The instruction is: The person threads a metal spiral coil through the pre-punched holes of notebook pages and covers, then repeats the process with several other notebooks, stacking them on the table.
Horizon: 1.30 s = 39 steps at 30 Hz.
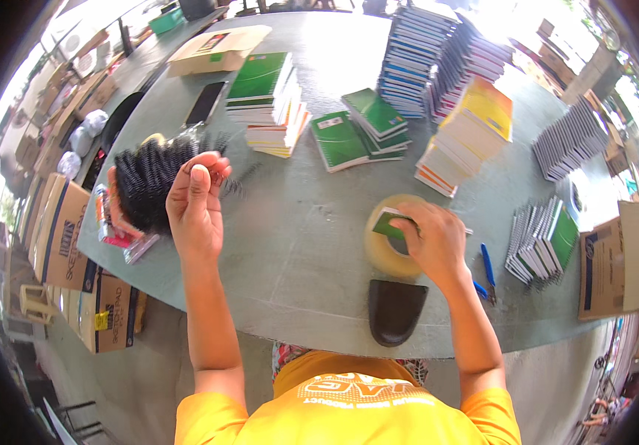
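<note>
My left hand (197, 204) is raised beside a heap of black plastic binding coils (145, 182), fingers pinched together. A thin black spiral, smeared by motion, sticks out past its fingertips. My right hand (434, 233) grips a green-covered notebook (386, 222), seen almost edge-on and partly hidden by the fingers. Under that notebook lies a wide roll of clear tape (373, 256). A dark rounded pad (396, 311) rests near the table's front edge. To the right of my right wrist is a pair of blue-handled pliers (488, 267).
Green notebooks (375, 115) and a yellow-topped stack (475, 130) stand beyond my hands. Tall notebook piles (416, 59) rise at the back. Coil-bound notebooks (542, 241) and a cardboard box (616, 263) are at the right. A phone (206, 102) lies at the far left.
</note>
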Each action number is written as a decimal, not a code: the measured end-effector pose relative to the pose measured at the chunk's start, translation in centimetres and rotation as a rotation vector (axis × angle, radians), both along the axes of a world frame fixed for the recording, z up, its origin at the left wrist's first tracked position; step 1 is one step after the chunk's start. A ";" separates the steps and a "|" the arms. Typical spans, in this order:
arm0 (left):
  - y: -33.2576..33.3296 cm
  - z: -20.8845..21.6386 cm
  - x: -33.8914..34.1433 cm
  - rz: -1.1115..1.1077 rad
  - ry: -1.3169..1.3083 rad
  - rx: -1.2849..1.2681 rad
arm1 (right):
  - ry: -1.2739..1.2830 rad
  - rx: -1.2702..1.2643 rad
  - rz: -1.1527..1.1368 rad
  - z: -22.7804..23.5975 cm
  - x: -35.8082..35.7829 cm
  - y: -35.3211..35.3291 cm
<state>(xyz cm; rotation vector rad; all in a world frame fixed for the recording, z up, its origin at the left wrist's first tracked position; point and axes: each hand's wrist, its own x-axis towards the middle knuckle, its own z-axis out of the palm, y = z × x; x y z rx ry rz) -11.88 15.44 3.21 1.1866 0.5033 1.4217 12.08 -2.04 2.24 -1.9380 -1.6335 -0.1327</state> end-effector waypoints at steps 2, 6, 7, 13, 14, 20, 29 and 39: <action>-1.4 0.0 2.7 -0.155 0.065 -0.025 | 0.062 -0.047 -0.003 0.2 0.2 0.3; -7.1 -2.2 6.8 -0.443 0.489 0.002 | 0.016 0.040 -0.008 -0.1 -0.1 0.2; -7.9 -3.1 7.4 -0.489 0.536 0.004 | 0.010 0.086 -0.010 -0.4 -0.2 0.3; -7.5 -3.7 8.8 -0.188 0.586 0.434 | -0.080 0.064 -0.183 -0.8 -1.6 1.2; -7.7 -3.5 8.9 -0.185 0.610 0.454 | -0.102 0.062 -0.184 -1.0 -1.5 1.3; -7.9 -2.4 8.9 -0.172 0.757 0.569 | -0.116 0.123 -0.095 -1.2 -1.3 0.7; -6.1 -1.2 8.9 -0.856 0.532 -0.562 | -0.084 0.069 0.013 -0.7 -1.1 0.1; -4.4 0.9 7.3 -0.450 1.006 0.362 | 0.009 0.093 0.089 -0.1 -0.3 0.7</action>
